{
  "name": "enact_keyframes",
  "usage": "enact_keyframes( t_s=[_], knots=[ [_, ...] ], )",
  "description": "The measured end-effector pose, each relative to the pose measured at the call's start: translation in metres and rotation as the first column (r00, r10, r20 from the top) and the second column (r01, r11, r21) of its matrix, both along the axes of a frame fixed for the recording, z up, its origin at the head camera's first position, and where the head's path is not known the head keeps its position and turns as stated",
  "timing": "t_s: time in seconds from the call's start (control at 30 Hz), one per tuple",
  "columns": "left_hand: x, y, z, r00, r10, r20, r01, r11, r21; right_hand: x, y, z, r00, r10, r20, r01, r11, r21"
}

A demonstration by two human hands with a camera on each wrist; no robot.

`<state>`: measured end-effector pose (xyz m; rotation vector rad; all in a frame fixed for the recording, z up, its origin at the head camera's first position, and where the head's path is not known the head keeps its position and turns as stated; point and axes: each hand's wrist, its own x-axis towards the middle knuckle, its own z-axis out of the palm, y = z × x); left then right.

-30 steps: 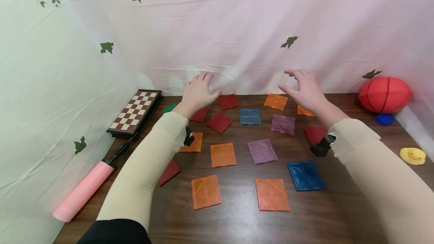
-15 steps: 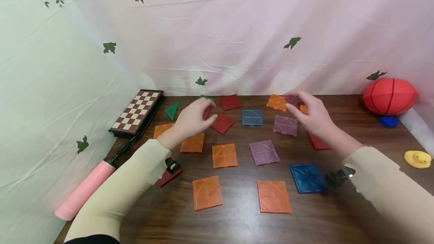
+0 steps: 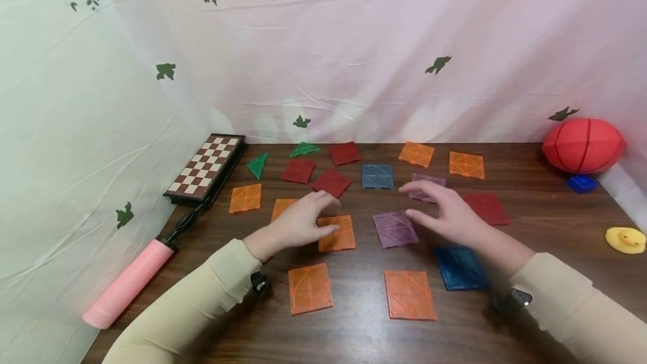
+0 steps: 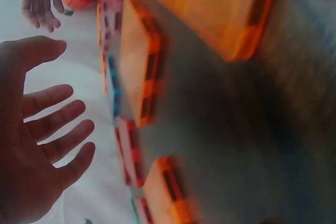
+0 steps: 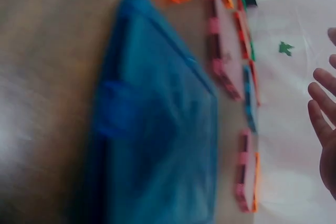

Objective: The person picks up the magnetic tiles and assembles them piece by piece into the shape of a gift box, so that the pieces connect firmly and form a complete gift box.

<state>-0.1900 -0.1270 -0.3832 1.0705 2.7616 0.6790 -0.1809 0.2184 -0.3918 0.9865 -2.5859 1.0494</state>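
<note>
My left hand (image 3: 305,222) hovers over the orange square tile (image 3: 343,239) left of centre, fingers relaxed and spread, holding nothing. In the left wrist view its fingers (image 4: 58,121) show apart from the tiles. My right hand (image 3: 450,212), also without anything in it, hangs above the table between the purple tile (image 3: 396,229) and the red tile (image 3: 487,208). Thumb and fingers are parted. Below its wrist lies a dark blue tile (image 3: 460,268), large and blurred in the right wrist view. Two orange tiles, one left (image 3: 310,289) and one right (image 3: 410,295), lie nearest the front.
Several red tiles (image 3: 345,153), green triangles (image 3: 257,165) and a light blue tile (image 3: 377,176) lie farther back. A chessboard (image 3: 204,167) and a pink-handled pump (image 3: 128,282) line the left. At right are a red ball (image 3: 583,145), a blue block (image 3: 581,183) and a yellow duck (image 3: 625,240).
Both hands have come back from near the rear curtain toward the middle of the table and lower, the left also rightward over the last half second. The tiles lie where they were.
</note>
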Motion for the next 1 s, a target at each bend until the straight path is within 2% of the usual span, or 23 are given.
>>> enact_keyframes(
  t_s=[0.17, 0.33, 0.6, 0.8, 1.0],
  knots=[
    [0.005, 0.004, -0.011, 0.999, 0.008, 0.052, -0.003, 0.994, -0.109, 0.005, -0.005, -0.015, 0.994, 0.097, 0.048, -0.100, 0.992, 0.070],
    [0.007, 0.004, -0.020, 0.999, -0.010, 0.044, 0.018, 0.983, -0.185, 0.005, -0.009, -0.023, 0.982, 0.139, 0.129, -0.159, 0.974, 0.160],
    [0.010, 0.006, -0.024, 0.999, -0.033, 0.007, 0.033, 0.981, -0.192, 0.000, -0.012, -0.027, 0.976, 0.107, 0.190, -0.159, 0.944, 0.288],
    [0.009, 0.011, -0.022, 0.998, -0.052, 0.020, 0.055, 0.983, -0.173, -0.003, -0.015, -0.028, 0.978, 0.116, 0.171, -0.167, 0.931, 0.326],
    [0.006, 0.022, -0.024, 0.997, -0.078, 0.021, 0.081, 0.980, -0.180, -0.002, -0.016, -0.027, 0.986, 0.086, 0.144, -0.132, 0.930, 0.342]
  ],
)
